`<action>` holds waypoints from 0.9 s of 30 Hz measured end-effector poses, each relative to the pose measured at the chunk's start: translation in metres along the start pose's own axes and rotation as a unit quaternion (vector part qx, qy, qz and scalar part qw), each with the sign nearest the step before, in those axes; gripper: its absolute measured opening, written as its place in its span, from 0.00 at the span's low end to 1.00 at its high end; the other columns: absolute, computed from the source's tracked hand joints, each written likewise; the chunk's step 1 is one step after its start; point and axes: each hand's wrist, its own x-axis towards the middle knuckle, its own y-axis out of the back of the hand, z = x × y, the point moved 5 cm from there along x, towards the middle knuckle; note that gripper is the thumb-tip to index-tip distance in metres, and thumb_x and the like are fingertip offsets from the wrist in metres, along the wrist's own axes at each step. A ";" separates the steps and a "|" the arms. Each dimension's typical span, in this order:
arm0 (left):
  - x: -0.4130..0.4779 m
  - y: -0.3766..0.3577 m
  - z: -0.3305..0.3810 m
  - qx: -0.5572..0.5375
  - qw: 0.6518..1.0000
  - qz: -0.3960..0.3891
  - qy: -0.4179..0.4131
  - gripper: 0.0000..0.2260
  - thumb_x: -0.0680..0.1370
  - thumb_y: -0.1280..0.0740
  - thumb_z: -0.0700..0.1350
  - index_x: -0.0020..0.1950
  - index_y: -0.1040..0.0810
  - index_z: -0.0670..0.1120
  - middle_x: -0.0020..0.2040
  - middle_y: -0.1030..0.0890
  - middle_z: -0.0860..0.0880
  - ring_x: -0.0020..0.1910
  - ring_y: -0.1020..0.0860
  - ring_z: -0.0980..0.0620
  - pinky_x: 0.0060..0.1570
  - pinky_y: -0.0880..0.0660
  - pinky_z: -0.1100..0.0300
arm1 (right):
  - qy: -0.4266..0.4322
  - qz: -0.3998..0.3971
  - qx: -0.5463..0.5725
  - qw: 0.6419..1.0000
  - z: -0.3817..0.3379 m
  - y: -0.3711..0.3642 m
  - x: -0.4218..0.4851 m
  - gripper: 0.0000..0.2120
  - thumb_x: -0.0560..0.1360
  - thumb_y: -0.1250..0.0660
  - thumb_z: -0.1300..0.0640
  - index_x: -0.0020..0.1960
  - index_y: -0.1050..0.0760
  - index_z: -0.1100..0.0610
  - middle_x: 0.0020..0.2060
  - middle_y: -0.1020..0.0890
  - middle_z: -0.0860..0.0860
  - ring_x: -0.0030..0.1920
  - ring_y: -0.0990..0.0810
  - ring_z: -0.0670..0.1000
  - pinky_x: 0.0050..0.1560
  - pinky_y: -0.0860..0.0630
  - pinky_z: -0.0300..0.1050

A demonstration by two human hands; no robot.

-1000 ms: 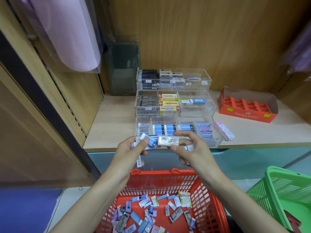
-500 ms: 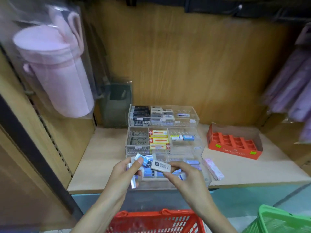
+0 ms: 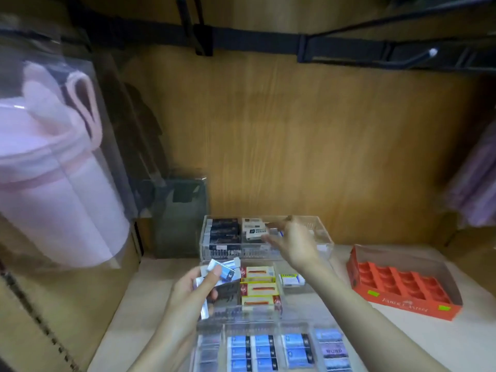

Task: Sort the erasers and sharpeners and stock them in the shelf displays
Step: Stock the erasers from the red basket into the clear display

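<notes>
Left hand (image 3: 192,292) grips several blue-sleeved erasers (image 3: 225,272). Right hand (image 3: 295,244) reaches over the top acrylic tray (image 3: 241,255). Its grip is blurred and cannot be determined.

One camera, worn on the person's head, looks forward and down into the shelf bay from arm's reach. Its wide lens bows the wooden back panel (image 3: 295,143). The acrylic display trays (image 3: 236,254) sit low centre. The left hand (image 3: 193,288), gripping erasers (image 3: 224,271), and the right hand (image 3: 295,242) enter from the bottom edge.
</notes>
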 end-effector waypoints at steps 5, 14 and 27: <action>0.004 0.008 -0.004 0.003 1.000 0.001 -0.016 0.08 0.77 0.33 0.45 0.47 0.18 0.42 0.30 0.29 0.47 0.29 0.32 0.55 0.27 0.36 0.63 | -0.029 -0.081 -0.032 0.996 0.003 -0.013 0.028 0.17 0.69 0.27 0.43 0.54 0.19 0.50 0.54 0.18 0.47 0.54 0.20 0.51 0.48 0.25 0.44; -0.003 0.012 -0.006 -0.017 1.000 0.019 0.000 0.09 0.76 0.33 0.47 0.47 0.18 0.42 0.29 0.30 0.48 0.29 0.34 0.54 0.29 0.39 0.60 | -0.053 -0.125 -0.089 0.987 -0.013 -0.015 0.033 0.16 0.68 0.27 0.42 0.39 0.26 0.53 0.40 0.21 0.51 0.43 0.23 0.54 0.41 0.28 0.44; -0.039 -0.001 0.007 -0.020 1.000 -0.007 0.001 0.07 0.76 0.32 0.47 0.48 0.18 0.44 0.36 0.24 0.47 0.30 0.31 0.57 0.28 0.36 0.62 | -0.037 -0.136 0.540 0.830 0.005 0.000 -0.095 0.15 0.71 0.32 0.72 0.54 0.28 0.59 0.50 0.17 0.56 0.50 0.19 0.55 0.50 0.24 0.46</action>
